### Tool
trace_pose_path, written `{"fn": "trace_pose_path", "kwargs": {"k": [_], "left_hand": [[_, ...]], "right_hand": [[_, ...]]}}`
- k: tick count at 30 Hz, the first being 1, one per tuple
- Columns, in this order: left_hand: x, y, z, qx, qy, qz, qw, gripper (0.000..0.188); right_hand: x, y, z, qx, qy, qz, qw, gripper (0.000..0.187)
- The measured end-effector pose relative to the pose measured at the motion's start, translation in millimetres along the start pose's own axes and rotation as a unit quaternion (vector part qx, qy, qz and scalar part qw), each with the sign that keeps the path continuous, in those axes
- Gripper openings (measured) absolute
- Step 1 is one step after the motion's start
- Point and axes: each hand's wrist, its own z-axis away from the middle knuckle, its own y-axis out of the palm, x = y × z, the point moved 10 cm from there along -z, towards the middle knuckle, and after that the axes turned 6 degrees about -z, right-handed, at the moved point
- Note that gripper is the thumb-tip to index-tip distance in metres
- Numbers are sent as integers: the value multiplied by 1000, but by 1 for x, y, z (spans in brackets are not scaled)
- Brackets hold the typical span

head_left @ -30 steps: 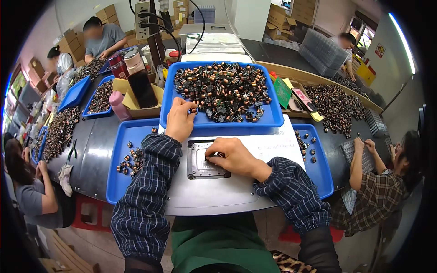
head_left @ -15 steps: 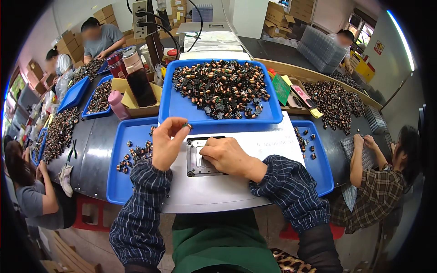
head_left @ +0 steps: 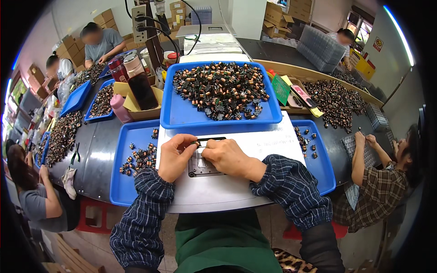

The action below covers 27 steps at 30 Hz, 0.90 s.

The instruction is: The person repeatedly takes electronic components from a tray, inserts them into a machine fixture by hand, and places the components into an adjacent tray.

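Note:
My left hand (head_left: 175,158) pinches a small copper-and-green coil component (head_left: 197,144) between thumb and forefinger, at the upper left edge of a metal fixture (head_left: 205,172). My right hand (head_left: 229,154) lies over that fixture, with its fingers curled together and their tips pressed down near its middle. Whatever those fingertips grip is hidden beneath them. The two hands are close together, almost touching. Beyond them, a blue tray (head_left: 182,120) carries a heap (head_left: 223,88) of similar coil components with copper windings.
A second blue tray (head_left: 119,193) with scattered components lies left, a third (head_left: 322,175) right. Pliers (head_left: 75,154) and a white glove (head_left: 68,183) rest on the dark table. A pink bottle (head_left: 120,108) and phone (head_left: 142,91) stand back left. Several co-workers sit around.
My left hand has moved right and slightly down with the coil component, from beside the fixture to its upper edge, near my right hand. The right hand stays at the fixture.

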Motion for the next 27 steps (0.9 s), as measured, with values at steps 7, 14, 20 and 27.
{"fn": "trace_pose_path", "kwargs": {"k": [7,14,20,27], "left_hand": [[-14,14,7,35,76,-133,988,13],[-43,41,15,90,197,-211,953,10],[-50,45,17,65,247,-295,921,7],[-45,25,18,47,196,-251,947,11]], "right_hand": [[-34,-47,4,-116,50,-116,985,12],[-190,-196,148,-261,454,253,814,14],[-212,-193,180,-192,506,300,786,18],[-144,-140,62,-233,248,42,939,21]]}}
